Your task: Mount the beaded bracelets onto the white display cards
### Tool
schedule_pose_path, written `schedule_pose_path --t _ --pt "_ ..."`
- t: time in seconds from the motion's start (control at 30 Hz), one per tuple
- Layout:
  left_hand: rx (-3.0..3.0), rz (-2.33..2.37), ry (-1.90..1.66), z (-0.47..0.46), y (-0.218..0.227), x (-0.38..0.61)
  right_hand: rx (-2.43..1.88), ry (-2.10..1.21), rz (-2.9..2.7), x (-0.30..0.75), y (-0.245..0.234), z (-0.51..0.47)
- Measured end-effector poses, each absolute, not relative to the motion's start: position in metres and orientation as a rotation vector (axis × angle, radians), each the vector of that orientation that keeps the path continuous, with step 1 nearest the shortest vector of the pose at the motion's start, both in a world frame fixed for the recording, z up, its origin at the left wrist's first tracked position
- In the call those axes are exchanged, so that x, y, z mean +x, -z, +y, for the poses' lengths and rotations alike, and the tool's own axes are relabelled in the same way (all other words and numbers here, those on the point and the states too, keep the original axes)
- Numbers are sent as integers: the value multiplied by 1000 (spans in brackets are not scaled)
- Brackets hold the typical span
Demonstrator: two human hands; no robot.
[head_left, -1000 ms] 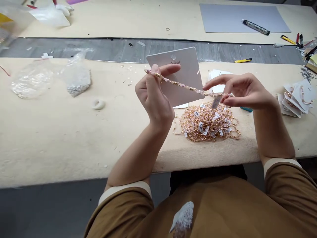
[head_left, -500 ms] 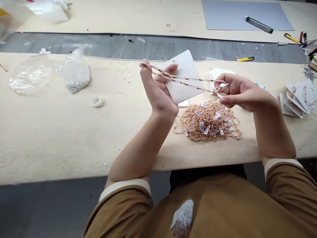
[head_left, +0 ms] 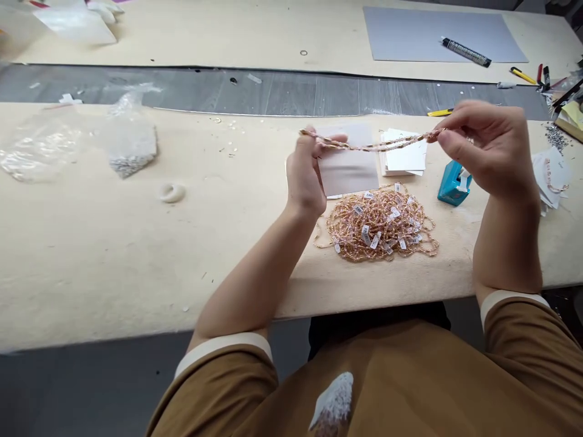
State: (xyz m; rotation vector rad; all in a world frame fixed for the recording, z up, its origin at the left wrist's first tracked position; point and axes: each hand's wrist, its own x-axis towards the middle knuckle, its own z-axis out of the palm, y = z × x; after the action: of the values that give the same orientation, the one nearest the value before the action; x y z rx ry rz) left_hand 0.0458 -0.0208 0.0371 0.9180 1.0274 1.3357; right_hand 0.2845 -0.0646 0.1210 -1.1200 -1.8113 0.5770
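A pink and gold bead necklace [head_left: 382,145] is stretched in a doubled strand between my two hands. My left hand [head_left: 310,173] has one end looped at its thumb and also grips a white card [head_left: 350,167], which stands tilted behind the strand. The other end is pinched between the thumb and fingers of my right hand [head_left: 489,142]. Below lies a tangled pile of similar bead necklaces [head_left: 380,224] with small white barcode tags. A stack of white cards [head_left: 404,155] sits just behind the strand.
A blue tape dispenser [head_left: 454,182] stands under my right hand. Carded necklaces [head_left: 551,176] lie at the right. To the left are a white ring-shaped roll [head_left: 172,191], a bag of small pieces [head_left: 133,142] and a crumpled clear bag [head_left: 40,145]. A yellow cutter [head_left: 439,113] lies near the table's back edge.
My right hand has moved right and up, drawing the necklace out nearly level. My left hand has shifted slightly right with the card, which is now turned more upright. The tape dispenser has come into view.
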Motion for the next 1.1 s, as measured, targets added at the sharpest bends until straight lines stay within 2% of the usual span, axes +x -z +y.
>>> schedule_pose_path --t 0.1,0.2,0.27,0.5,0.67,0.97,1.1 --pt "1121 914 -1267 -16 -26 45 -1052 -436 -1834 287 -121 -63" --pt "1378 774 -1072 -13 -22 41 -959 -415 -1836 284 -116 -63" --pt "1490 766 -1078 -18 -28 42 -903 -434 -1858 278 -114 -66" --pt "1695 680 -1105 -58 -61 75 -863 -898 -1766 264 -119 -77" --pt "1541 653 -1115 -63 -59 87 -860 -1138 -1664 270 -123 -75" --pt "1505 642 -1212 -63 -54 92 -915 -1176 -1660 271 -128 -76" --pt "1490 712 -1247 -60 -51 92 -985 -977 -1810 272 -127 -80"
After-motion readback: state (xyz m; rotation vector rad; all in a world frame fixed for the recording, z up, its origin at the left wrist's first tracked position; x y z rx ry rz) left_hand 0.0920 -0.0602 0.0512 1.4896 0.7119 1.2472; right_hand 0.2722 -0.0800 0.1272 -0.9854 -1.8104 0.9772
